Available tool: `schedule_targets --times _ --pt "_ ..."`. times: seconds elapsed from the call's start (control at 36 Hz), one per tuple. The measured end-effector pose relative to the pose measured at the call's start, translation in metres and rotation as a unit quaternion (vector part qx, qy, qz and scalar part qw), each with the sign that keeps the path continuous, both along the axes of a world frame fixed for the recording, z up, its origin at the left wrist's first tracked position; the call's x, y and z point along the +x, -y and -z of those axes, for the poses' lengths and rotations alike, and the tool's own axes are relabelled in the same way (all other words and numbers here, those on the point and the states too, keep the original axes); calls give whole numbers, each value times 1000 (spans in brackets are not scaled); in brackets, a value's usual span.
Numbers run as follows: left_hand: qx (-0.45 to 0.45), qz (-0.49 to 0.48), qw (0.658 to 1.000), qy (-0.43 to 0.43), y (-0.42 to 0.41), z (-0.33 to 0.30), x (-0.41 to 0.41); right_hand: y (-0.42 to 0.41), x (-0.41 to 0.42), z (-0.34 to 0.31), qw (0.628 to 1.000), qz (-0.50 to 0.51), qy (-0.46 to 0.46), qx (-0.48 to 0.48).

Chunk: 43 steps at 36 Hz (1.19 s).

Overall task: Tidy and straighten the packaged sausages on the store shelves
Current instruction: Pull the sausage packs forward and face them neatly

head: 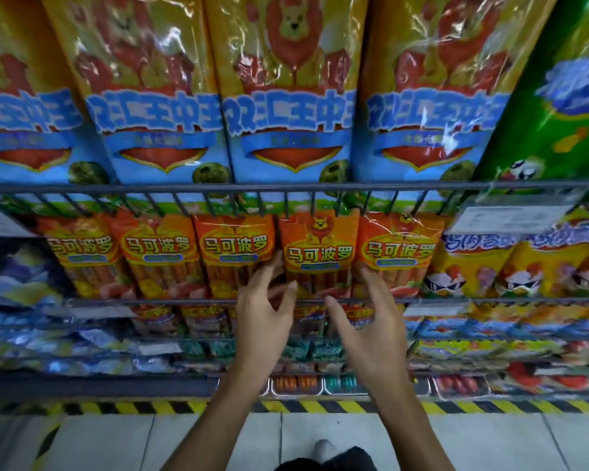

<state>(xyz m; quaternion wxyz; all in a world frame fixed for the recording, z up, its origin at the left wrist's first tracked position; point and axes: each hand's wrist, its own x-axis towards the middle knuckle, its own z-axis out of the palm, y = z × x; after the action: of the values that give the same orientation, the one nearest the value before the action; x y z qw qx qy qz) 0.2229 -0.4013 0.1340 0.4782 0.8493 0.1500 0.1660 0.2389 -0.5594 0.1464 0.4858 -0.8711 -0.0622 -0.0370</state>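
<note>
a person's two bare hands frame one orange sausage pack on the middle shelf of a store display, the pack printed with yellow characters reading 马可波罗 and a small cartoon lion's head above them. the left hand has its fingers spread along the pack's left edge, the thumb raised in front of its lower part; the right hand is spread at the pack's right edge. neither hand is closed around the pack, and whether the fingertips press on it cannot be told. this pack sits slightly lower and further forward than its neighbours, a row of like orange packs carrying the same 马可波罗 lettering. they stand behind a grey wire rail. on the shelf above stand tall yellow and blue bags with a lion figure and large blue characters reading 双汇王中王. a clear price tag holder hangs at the upper right, its print too blurred to read. below run more shelves of packaged goods, black and yellow hazard tape and pale floor tiles.
</note>
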Motion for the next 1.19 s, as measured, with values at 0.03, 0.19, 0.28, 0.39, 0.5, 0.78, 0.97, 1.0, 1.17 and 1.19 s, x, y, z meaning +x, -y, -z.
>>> schedule_targets --times 0.03,0.19,0.28,0.39,0.5,0.78,0.97,1.0,1.17,1.19 --pt "10 -12 1000 7 -2 1 1 1 1 1 1000 -1 7 4" --pt "59 -42 997 11 -8 -3 12 5 2 8 999 -1 37 9" --pt "27 -43 998 34 -9 -4 14 3 2 7 999 9 42 18" --pt "15 -63 994 83 -8 -6 12 -4 1 6 999 10 39 26" --pt "33 -72 991 107 -14 -5 15 -10 0 8 1000 3 22 7" --pt "101 -28 990 92 -25 -7 13 -29 -2 18 999 32 24 19" --pt "105 -28 987 120 -24 -10 10 -17 27 21 996 52 58 -38" --pt "102 -31 987 121 -23 -10 10 -15 32 20 995 62 61 -44" --pt "55 -42 990 126 -19 -15 10 -13 30 12 986 102 127 -33" --pt "53 -40 990 124 -20 -14 9 -13 28 13 985 107 134 -24"
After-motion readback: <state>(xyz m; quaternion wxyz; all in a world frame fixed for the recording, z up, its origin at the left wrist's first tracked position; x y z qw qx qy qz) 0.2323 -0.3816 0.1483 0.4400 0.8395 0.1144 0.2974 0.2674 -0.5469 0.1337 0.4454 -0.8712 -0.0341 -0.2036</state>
